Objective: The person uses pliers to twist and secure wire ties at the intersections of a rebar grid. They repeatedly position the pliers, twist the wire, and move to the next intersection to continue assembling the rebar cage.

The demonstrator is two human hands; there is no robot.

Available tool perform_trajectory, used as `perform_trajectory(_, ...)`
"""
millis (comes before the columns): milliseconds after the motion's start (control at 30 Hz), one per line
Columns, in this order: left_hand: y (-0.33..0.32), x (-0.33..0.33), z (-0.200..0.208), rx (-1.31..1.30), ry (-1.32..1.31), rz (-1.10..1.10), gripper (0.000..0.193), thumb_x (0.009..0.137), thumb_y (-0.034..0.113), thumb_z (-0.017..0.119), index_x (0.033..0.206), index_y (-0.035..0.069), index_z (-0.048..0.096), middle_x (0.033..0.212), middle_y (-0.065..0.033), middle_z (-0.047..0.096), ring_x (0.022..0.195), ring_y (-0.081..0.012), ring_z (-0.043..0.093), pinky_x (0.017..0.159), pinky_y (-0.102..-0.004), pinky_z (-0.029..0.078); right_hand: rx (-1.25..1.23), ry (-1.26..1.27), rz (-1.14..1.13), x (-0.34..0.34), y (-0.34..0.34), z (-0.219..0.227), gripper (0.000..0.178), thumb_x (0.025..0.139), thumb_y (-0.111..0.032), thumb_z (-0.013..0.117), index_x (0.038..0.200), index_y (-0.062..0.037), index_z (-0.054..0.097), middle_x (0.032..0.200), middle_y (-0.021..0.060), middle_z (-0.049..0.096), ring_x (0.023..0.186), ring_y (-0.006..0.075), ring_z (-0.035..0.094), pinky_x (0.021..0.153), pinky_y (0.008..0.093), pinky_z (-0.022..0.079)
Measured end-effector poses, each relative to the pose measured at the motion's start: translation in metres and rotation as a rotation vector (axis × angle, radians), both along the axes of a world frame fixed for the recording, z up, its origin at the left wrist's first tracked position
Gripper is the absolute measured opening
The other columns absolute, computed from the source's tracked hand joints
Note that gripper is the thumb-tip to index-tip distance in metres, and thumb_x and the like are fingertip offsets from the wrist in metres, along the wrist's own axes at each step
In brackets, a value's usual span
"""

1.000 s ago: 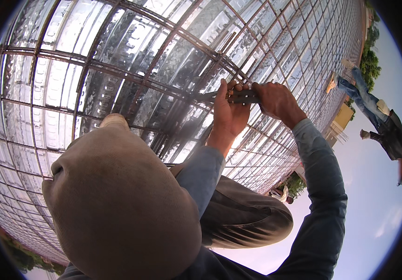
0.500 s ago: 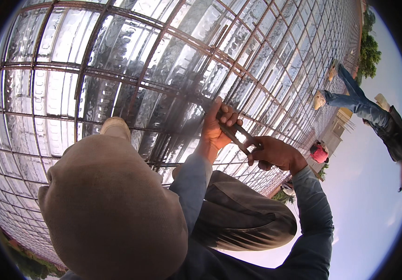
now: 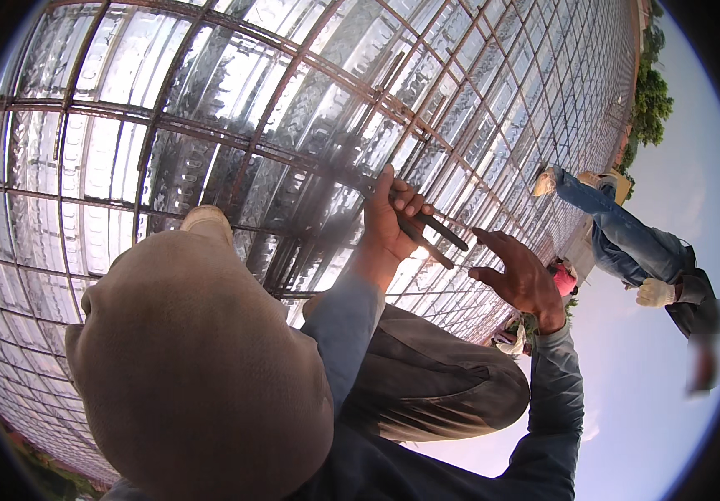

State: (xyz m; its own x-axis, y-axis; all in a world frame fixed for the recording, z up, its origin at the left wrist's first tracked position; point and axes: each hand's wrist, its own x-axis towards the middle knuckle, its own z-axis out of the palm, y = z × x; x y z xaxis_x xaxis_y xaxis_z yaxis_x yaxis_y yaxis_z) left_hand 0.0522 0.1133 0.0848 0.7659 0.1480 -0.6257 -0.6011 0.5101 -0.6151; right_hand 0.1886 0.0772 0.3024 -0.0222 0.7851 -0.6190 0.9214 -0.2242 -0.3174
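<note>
Over the rebar mesh (image 3: 68,107), the left hand (image 3: 390,224) holds a two-handled tool (image 3: 445,233), the right hand (image 3: 522,275) nearby, grip wide.

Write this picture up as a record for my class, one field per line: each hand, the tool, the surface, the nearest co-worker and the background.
Left hand: closed around the two-handled tool
Right hand: open, thumb and fingers apart, near the handle ends, not gripping them
Tool: dark handles, spread apart; its head is too blurred to make out
Surface: steel bar grid over shiny ribbed metal sheeting
Co-worker: at the right, in blue jeans and a pale glove
Background: green trees, sky
</note>
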Motion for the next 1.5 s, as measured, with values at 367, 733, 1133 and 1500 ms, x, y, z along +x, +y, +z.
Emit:
perform_trajectory(367,0.010,0.013,0.011,-0.096,0.141,-0.033,0.044,0.100,0.050,0.064,0.102,0.006,0.057,0.066,0.0018,0.047,0.062,-0.0159,0.051,0.068,-0.0396,0.053,-0.382,-0.479,0.080,-0.050,0.042,-0.076,0.017,0.092,-0.015,0.064,0.097,-0.0006,0.059,0.084,0.0170,0.068,0.076,0.0347,0.073,0.066,0.0439,0.058)
perform_trajectory(733,0.003,0.005,0.007,0.019,-0.014,-0.009,0.032,0.103,0.039,0.064,0.082,0.015,0.059,0.058,0.0058,0.043,0.059,-0.0116,0.050,0.070,-0.0367,0.053,-0.641,-0.132,-0.525,-0.046,0.062,-0.072,0.019,0.086,-0.015,0.068,0.091,0.0027,0.065,0.073,0.0096,0.062,0.058,0.0192,0.063,0.051,0.0355,0.051)
perform_trajectory(1133,0.018,-0.007,0.020,-0.109,-0.032,0.053,0.047,0.097,0.052,0.068,0.119,0.011,0.066,0.073,0.0036,0.056,0.073,-0.0155,0.059,0.078,-0.0405,0.055,-0.521,-0.291,-0.109,-0.056,0.055,-0.072,0.018,0.092,-0.010,0.061,0.099,0.0057,0.062,0.078,0.0194,0.066,0.073,0.0390,0.071,0.070,0.0483,0.057)
perform_trajectory(1500,0.007,0.008,0.006,-0.037,0.080,0.036,0.021,0.103,0.033,0.066,0.097,0.015,0.059,0.064,0.0062,0.042,0.061,-0.0104,0.047,0.069,-0.0342,0.052,-0.319,-0.452,0.066,-0.075,0.060,-0.061,0.021,0.087,-0.016,0.068,0.098,-0.0001,0.062,0.078,0.0119,0.063,0.078,0.0240,0.068,0.072,0.0449,0.051)
